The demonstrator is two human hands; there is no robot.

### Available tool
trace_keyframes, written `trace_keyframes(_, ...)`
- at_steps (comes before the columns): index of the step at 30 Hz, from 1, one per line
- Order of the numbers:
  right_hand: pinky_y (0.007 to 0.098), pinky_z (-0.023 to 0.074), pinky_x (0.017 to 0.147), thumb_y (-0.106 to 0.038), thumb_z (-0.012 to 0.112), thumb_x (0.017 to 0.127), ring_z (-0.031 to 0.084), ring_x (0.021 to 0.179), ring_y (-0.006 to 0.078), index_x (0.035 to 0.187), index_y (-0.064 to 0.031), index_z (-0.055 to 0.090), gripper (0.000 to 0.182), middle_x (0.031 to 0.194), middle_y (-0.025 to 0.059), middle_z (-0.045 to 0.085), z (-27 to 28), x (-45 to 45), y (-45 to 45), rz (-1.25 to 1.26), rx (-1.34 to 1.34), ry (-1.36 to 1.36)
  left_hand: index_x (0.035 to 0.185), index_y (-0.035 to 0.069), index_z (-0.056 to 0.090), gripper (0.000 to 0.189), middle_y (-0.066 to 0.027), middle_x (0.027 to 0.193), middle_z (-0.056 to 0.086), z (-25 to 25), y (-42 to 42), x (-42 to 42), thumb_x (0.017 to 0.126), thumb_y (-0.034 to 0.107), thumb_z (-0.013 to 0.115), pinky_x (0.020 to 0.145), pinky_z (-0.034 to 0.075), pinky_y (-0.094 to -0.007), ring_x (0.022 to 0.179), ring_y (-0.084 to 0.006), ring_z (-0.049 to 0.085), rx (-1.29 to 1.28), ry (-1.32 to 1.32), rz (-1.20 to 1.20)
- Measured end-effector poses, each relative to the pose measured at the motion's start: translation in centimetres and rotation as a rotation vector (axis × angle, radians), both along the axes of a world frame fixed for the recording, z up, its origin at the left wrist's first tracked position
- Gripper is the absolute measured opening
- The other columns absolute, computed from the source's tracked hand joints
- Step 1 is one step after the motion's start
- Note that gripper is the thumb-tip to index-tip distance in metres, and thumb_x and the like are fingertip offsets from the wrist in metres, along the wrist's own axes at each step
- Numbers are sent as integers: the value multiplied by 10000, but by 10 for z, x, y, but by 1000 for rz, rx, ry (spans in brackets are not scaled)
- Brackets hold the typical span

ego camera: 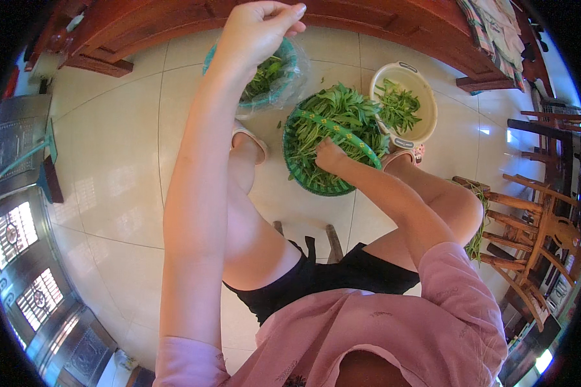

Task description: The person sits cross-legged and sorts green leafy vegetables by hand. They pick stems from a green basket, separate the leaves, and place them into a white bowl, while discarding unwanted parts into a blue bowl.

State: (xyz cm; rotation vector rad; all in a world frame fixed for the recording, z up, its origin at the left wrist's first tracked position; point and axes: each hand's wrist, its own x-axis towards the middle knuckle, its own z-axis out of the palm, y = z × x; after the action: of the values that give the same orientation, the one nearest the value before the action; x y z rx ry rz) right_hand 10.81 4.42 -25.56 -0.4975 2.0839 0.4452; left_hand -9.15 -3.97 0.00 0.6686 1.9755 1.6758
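Observation:
My left hand point(266, 36) is raised close to the camera, thumb against curled fingers, with nothing visible in it. Below, my right hand point(330, 156) reaches into a green plastic basket point(336, 188) on the floor, its fingers closed among the stems of leafy greens point(336, 104). The greens heap above the rim. A green band handle point(339, 129) with yellow flowers arches across the basket, just beyond that hand. Touching the basket on its far right, a cream plastic basin point(428, 109) holds some leafy sprigs point(399, 109). Partly behind my left hand stands a teal basin point(290, 72) with greens in it.
A clear plastic bag point(298, 80) hangs about the teal basin. Long stems point(477, 232) lie beyond my right knee, near a wooden chair point(518, 227). Carved wooden furniture point(358, 19) spans the far side. A broom point(51, 179) leans at left. Stool legs point(335, 244) show beneath me.

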Motion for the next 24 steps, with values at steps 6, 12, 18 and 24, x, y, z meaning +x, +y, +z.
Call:
trace_keyframes(6, 460, 187, 979, -164, 550, 751, 179, 1229, 300, 985, -87, 601, 252, 1334, 114, 237, 28, -13, 3, 365, -7, 283, 897, 36, 594, 271, -45, 796, 609, -10, 1, 13, 788, 283, 568, 675, 422, -201, 725, -81, 548, -13, -31, -36)
trace_keyframes(12, 463, 239, 948, -146, 578, 723, 376, 1125, 291, 871, -77, 630, 171, 1202, 132, 428, 12, -15, -4, 219, 45, 117, 914, 32, 591, 283, -51, 802, 611, -3, 5, 7, 786, 284, 570, 672, 433, -205, 724, -86, 554, 17, -3, -19)
trace_keyframes(18, 373, 408, 775, -47, 578, 679, 558, 833, 242, 755, -39, 625, 90, 803, 95, 589, 75, 24, 15, -312, -716, 322, 941, 33, 583, 295, -54, 827, 608, -4, 13, 10, 792, 287, 560, 690, 436, -214, 758, -97, 556, -48, -13, -79)
trace_keyframes(24, 239, 466, 683, 60, 575, 702, 578, 781, 150, 770, 4, 588, 88, 825, 89, 599, 211, 3, 81, -1462, -1654, 71, 1015, 11, 531, 342, -77, 925, 575, -11, 22, 19, 798, 275, 552, 717, 440, -246, 823, -141, 544, -59, -161, -95)
